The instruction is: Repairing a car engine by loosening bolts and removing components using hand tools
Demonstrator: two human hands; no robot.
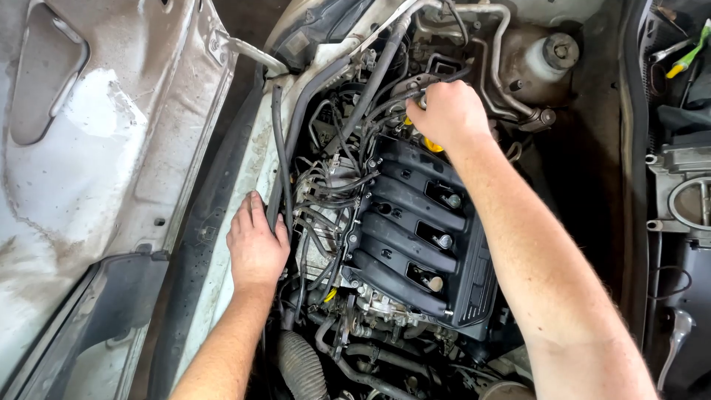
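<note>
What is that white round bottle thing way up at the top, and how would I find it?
Start at the big black ribbed plastic engine cover in the middle. Go up past the right hand to the top corner of the bay. There sits the white plastic tank: the only pale, rounded thing there, with a grey round cap, among dark hoses.

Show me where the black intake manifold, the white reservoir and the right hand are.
black intake manifold [404, 222], head view, on a middle runner.
white reservoir [537, 63], head view, on its side.
right hand [448, 111], head view, back of hand.

Both bare arms reach forward, well apart

The left hand [255, 248] lies palm down, fingers together and nearly flat. The right hand [448, 112] is farther out, arm fully stretched, its fingers curled under and hidden.
</note>
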